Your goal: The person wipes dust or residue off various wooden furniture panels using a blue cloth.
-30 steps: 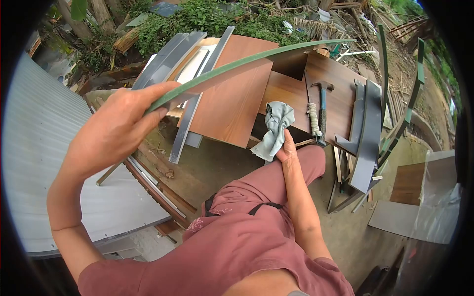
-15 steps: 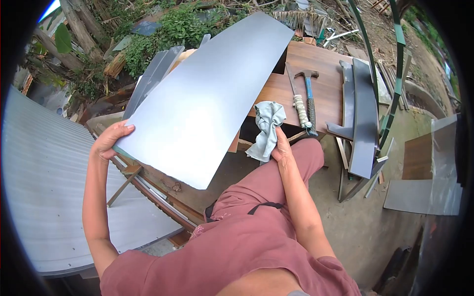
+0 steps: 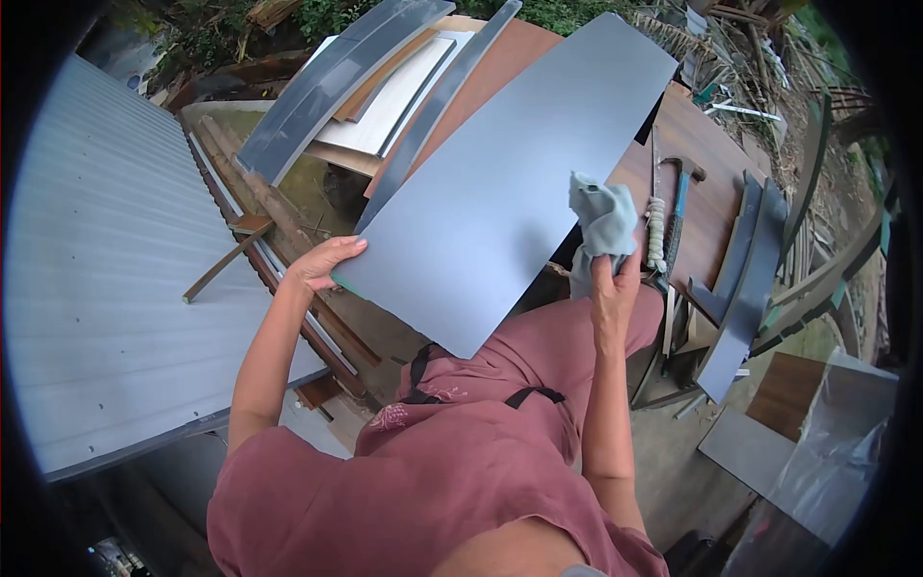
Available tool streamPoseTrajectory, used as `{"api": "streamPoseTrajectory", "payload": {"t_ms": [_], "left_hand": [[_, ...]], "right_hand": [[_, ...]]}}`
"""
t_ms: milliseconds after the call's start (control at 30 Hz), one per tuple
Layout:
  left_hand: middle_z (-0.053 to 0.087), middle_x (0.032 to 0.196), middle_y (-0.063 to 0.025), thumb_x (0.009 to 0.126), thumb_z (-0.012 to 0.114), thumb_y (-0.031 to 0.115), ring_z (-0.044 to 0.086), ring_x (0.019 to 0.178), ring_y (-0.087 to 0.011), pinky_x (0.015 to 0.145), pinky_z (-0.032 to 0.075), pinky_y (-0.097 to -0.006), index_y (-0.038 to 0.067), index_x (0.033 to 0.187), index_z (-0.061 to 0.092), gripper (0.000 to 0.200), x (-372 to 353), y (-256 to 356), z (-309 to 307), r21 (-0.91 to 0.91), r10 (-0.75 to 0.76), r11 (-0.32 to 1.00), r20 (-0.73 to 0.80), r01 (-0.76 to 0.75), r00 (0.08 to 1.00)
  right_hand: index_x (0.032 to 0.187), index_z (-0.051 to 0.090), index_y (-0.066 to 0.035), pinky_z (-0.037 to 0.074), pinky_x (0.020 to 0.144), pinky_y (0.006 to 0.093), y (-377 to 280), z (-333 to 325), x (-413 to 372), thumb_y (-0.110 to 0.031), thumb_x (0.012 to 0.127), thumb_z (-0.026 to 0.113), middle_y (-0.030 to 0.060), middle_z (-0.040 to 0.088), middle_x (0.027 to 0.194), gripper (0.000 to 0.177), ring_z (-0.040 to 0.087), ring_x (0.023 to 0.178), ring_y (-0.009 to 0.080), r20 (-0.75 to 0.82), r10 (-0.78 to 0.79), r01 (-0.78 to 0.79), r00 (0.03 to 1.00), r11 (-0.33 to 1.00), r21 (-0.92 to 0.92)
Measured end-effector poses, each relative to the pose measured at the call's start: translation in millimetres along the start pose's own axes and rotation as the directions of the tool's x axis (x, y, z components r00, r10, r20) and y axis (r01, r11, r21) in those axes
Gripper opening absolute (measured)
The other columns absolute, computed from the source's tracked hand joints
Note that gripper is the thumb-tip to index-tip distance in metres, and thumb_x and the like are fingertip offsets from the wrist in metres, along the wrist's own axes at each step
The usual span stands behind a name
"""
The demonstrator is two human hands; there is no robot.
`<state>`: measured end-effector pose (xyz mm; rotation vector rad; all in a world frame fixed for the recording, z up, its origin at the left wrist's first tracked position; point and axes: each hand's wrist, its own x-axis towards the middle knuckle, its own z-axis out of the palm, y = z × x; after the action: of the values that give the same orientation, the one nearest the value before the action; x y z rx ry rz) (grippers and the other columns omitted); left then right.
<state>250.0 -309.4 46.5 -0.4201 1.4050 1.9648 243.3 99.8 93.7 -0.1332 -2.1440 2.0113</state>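
Note:
A large smooth grey panel (image 3: 500, 183) lies slanted before me, its near corner close to my lap. My left hand (image 3: 325, 263) grips its left corner, thumb on the top face and fingers beneath. In my right hand (image 3: 615, 284) is a crumpled pale grey-green cloth (image 3: 604, 216), held up by the panel's right edge and overlapping it in this view. Just right of the cloth, a hammer (image 3: 681, 197) with a blue and black handle rests on a brown wood-grain board (image 3: 716, 144). Beside the hammer lies a thin blade with a cord-wrapped handle (image 3: 657, 236).
Grey strips (image 3: 346, 87) and a white board (image 3: 389, 101) are stacked behind the panel on the left. More grey strips (image 3: 745, 288) lie at the right. A corrugated metal sheet (image 3: 144, 288) spans the left side. Boards under clear plastic (image 3: 832, 452) stand at the lower right.
My right hand has raised the cloth from beside the panel to over its right edge. The view has turned, showing more of the stacked strips. My left hand keeps its hold.

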Motion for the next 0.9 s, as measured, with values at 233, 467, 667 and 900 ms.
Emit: {"api": "streamPoseTrajectory", "payload": {"t_ms": [233,467,667,900], "left_hand": [[0.058,0.112,-0.0122,0.09,0.05,0.047,0.056,0.104,-0.0187,0.091,0.046,-0.0354,-0.005,0.12,0.05,0.059,-2,-6,7,-0.221,0.048,0.974,0.0,-0.047,0.999],[0.057,0.114,-0.0096,0.089,0.054,0.046,0.056,0.103,-0.0169,0.09,0.046,-0.0336,-0.004,0.12,0.05,0.059,-3,-17,11,-0.09,0.05,0.995,-0.007,-0.051,0.999],[0.057,0.116,-0.0086,0.089,0.055,0.04,0.055,0.104,-0.0164,0.091,0.044,-0.0297,-0.001,0.124,0.049,0.054,-14,-14,22,0.022,0.113,0.993,-0.022,-0.112,0.993],[0.061,0.105,-0.0081,0.093,0.052,0.035,0.055,0.094,-0.0112,0.082,0.043,-0.0245,-0.001,0.122,0.052,0.046,-29,-1,64,0.504,0.463,0.831,-0.392,-0.236,0.795]], "right_hand": [[0.107,0.064,-0.025,0.043,0.072,0.0343,13,95,-60,-0.001,0.073,0.057,0.0056,0.051,0.096,0.042,0.052,0.084,0.0223,0.879,-0.309,0.705,0.363,0.708,-0.043],[0.109,0.063,-0.023,0.044,0.075,0.0374,57,48,64,0.003,0.069,0.059,0.0096,0.054,0.098,0.048,0.052,0.085,0.0278,0.653,-0.334,0.706,0.68,0.541,-0.458],[0.119,0.054,-0.011,0.045,0.075,0.0404,59,-12,166,-0.008,0.081,0.051,0.0175,0.052,0.096,0.038,0.055,0.084,0.0333,0.12,-0.273,0.248,0.955,0.505,-0.827],[0.113,0.059,-0.019,0.047,0.076,0.0378,-8,150,27,-0.003,0.076,0.061,0.0106,0.051,0.101,0.041,0.055,0.087,0.0262,0.834,-0.39,0.819,0.39,0.56,-0.121]]}}
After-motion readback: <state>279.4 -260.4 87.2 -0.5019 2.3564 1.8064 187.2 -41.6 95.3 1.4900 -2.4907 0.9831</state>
